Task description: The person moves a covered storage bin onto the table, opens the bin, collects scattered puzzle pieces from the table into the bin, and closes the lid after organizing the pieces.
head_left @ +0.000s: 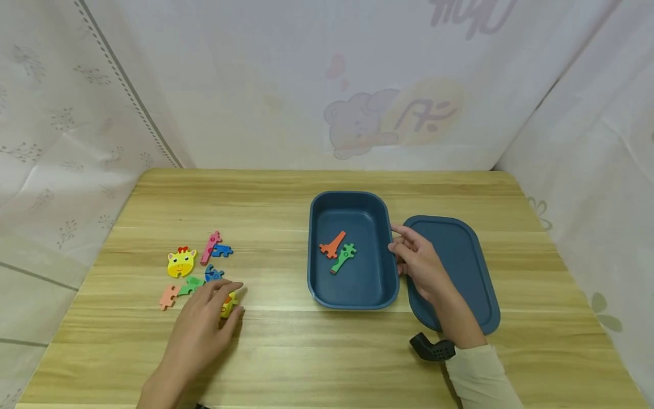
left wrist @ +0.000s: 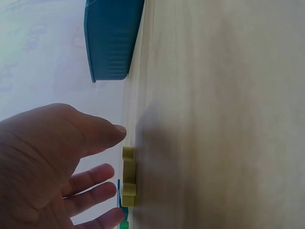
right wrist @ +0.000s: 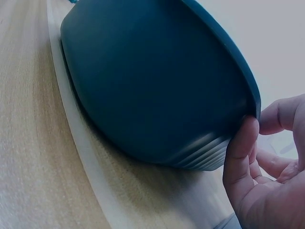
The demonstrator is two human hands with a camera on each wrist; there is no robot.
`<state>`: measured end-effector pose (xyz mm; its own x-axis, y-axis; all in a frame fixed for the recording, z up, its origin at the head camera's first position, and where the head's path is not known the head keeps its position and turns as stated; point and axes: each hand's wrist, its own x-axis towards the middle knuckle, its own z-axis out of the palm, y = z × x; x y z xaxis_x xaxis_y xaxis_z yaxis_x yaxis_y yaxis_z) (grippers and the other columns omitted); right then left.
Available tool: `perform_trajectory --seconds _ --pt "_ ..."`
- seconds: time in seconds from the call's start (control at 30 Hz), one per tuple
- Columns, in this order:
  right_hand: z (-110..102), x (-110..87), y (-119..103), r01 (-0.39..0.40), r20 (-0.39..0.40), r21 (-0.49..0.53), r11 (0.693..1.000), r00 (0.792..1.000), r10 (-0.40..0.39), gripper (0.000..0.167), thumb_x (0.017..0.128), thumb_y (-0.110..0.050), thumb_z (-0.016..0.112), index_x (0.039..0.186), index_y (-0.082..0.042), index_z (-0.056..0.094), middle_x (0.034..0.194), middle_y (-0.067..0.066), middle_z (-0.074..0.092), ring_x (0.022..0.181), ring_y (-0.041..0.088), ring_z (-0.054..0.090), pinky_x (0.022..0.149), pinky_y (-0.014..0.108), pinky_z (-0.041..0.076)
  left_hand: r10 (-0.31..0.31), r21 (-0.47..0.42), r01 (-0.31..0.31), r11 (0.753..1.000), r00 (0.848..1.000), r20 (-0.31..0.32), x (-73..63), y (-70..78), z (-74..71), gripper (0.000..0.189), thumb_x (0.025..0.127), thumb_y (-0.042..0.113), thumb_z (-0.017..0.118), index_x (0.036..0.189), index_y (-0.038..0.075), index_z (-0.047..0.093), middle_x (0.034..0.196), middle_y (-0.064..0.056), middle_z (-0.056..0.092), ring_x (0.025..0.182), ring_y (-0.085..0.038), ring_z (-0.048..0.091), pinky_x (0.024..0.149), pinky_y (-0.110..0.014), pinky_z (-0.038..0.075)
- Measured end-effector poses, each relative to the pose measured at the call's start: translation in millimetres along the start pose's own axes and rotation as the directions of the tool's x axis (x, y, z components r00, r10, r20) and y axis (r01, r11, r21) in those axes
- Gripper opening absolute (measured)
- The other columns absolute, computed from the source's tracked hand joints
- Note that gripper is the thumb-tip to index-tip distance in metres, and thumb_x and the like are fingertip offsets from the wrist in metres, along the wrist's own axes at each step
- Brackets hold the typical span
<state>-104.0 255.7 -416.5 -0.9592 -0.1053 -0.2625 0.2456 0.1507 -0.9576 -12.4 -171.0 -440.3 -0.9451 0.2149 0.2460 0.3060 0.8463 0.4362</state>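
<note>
My left hand (head_left: 204, 321) is over a yellow puzzle piece (head_left: 229, 305), its thumb and fingers spread apart. In the left wrist view that yellow piece (left wrist: 128, 176) stands out just beyond the fingertips, and nothing is between thumb and fingers. At the right side of a dark blue box (head_left: 352, 292), my right hand (head_left: 420, 261) holds the rim with thumb and index finger. The right wrist view shows the thumb (right wrist: 244, 138) against the outer wall near the rim. An orange puzzle piece (head_left: 333, 245) and a green one (head_left: 343, 258) lie inside the box.
Left of the box lie a yellow giraffe-face piece (head_left: 181, 263), a pink piece (head_left: 210, 248), blue pieces (head_left: 222, 250), a green piece (head_left: 191, 285) and a light orange piece (head_left: 168, 297). The blue lid (head_left: 460, 250) lies flat under the right forearm. A patterned curtain (head_left: 286, 85) hangs behind the table.
</note>
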Motion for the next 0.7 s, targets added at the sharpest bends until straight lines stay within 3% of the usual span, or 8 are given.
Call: perform_trajectory --seconds 0.37,0.7 --pt "-1 1.7 0 -0.006 0.001 -0.008 1.0 1.0 0.006 0.06 0.109 -0.015 0.053 0.166 -0.011 0.033 0.097 -0.011 0.061 0.075 0.007 0.056 0.063 0.026 0.053 -0.063 -0.022 0.065 0.998 0.995 0.083 -2.6 -3.6 -6.9 0.034 0.091 0.01 0.082 0.124 0.008 0.074 0.13 -0.015 0.067 0.127 -0.038 0.06 0.106 -0.059 0.053" --pt "-1 2.1 0 -0.005 0.006 0.003 1.0 1.0 0.005 0.061 0.109 -0.014 0.053 0.166 -0.01 0.032 0.097 -0.01 0.061 0.074 0.007 0.056 0.062 0.026 0.053 -0.087 -0.002 0.088 0.996 0.986 0.139 4.1 -5.7 -14.6 0.035 0.09 0.008 0.081 0.125 0.008 0.074 0.125 -0.013 0.069 0.121 -0.036 0.064 0.106 -0.057 0.053"
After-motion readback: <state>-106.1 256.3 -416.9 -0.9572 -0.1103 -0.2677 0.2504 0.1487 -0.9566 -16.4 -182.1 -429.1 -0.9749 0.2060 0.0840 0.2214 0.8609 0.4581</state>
